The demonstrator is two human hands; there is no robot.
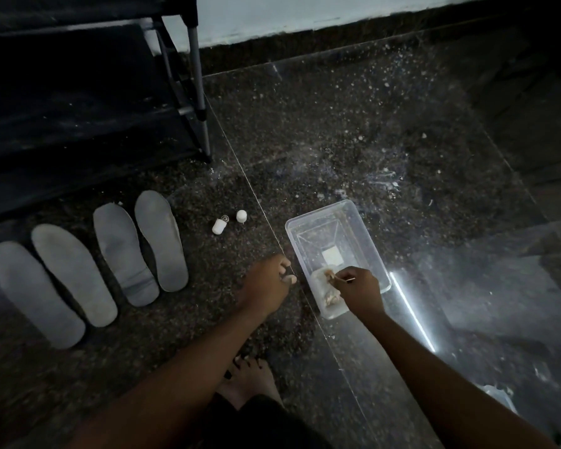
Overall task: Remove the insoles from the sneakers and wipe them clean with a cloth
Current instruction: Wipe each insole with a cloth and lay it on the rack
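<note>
4 insoles (120, 251) on floor (337, 140), right hand (361, 291) gripping cloth (324, 286) in tub (318, 218), left hand (264, 285) loosely curled, empty

Four grey insoles (161, 241), clear plastic tub (318, 211), off-white cloth (321, 285), dark speckled floor (337, 140), white caps (241, 216), black rack (78, 124).

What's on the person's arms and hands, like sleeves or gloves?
Nothing that I can see. Both forearms are bare, with no sleeves in view. The left hand and the right hand have no gloves, and no watch, bracelet or ring shows in the dim light.
</note>
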